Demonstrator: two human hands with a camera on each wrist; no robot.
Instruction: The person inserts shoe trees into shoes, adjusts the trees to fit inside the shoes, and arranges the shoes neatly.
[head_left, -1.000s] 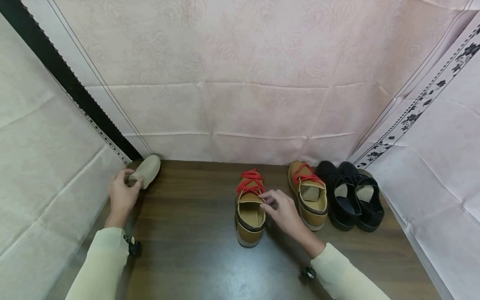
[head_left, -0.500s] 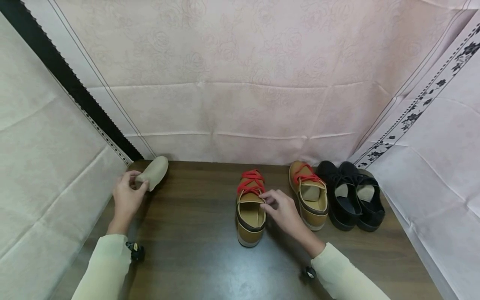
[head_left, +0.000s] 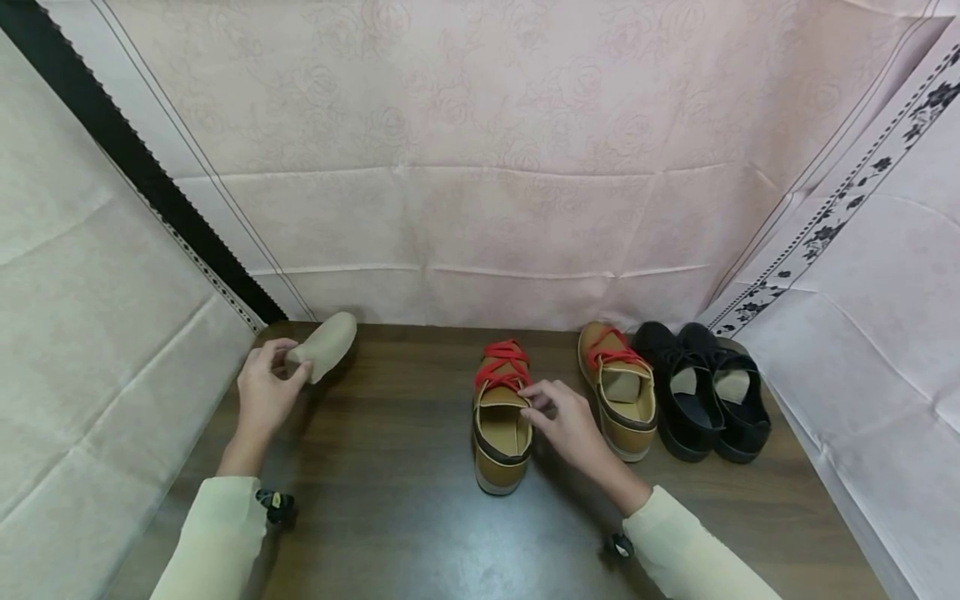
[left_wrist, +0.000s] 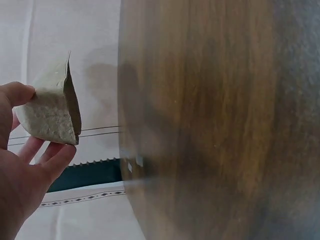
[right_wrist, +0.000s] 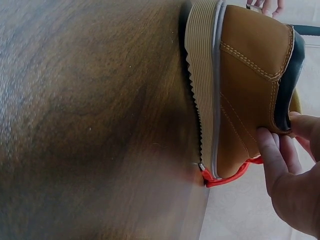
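In the head view my left hand (head_left: pixel 268 390) pinches a beige moulded shoe insert (head_left: pixel 328 342), raised above the floor at the far left. The left wrist view shows the insert (left_wrist: pixel 49 116) as a hollow, thin-walled toe shape, with the thumb on one side and the fingers on the other. Near the middle stands a tan shoe (head_left: pixel 497 468) with red laces and an open, unfilled collar. My right hand (head_left: pixel 568 423) pinches the right side of that collar. In the right wrist view the fingers lie along the outside of the shoe (right_wrist: pixel 252 42).
A matching tan shoe (head_left: pixel 628 433) stands to the right, a beige insert (head_left: pixel 621 386) inside it. Beside it are two black shoes (head_left: pixel 684 442) with pale inserts. Patterned cloth (head_left: pixel 450 208) hangs at the back and both sides of the brown wood-grain floor (head_left: pixel 390 525).
My left hand has moved to the right with the shoe insert, away from the left cloth. The right hand and the tan shoe have stayed in place.
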